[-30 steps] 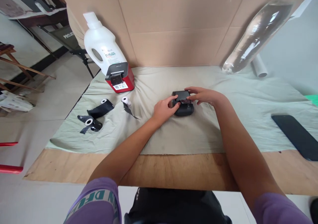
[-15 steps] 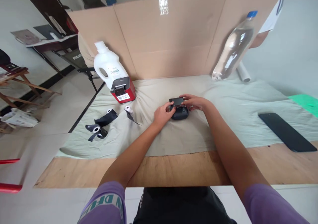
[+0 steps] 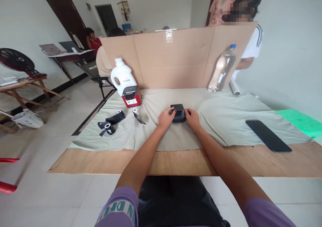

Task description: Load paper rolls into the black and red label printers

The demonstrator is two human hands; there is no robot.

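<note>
A small black device, which looks like a portable receipt printer, lies on the cloth-covered table in front of me. My left hand grips its left side, the thumb near the seam between its top and front. On the opposite side my right hand holds it with thumb and fingers pinched at the right edge. A thin strip shows across the device at the seam; its details are too small to tell. Left of my hands lie a small paper roll with a dark loose tail and two black rolls, partly unwound.
At the back left, a white jug stands behind a red and grey box-shaped device. A cardboard screen closes the far side, with a clear bottle against it. A phone lies right. People are beyond the screen.
My right hand has come down from above the device to its right edge. The left hand stays on the left side. My view has tilted up, showing more of the room.
</note>
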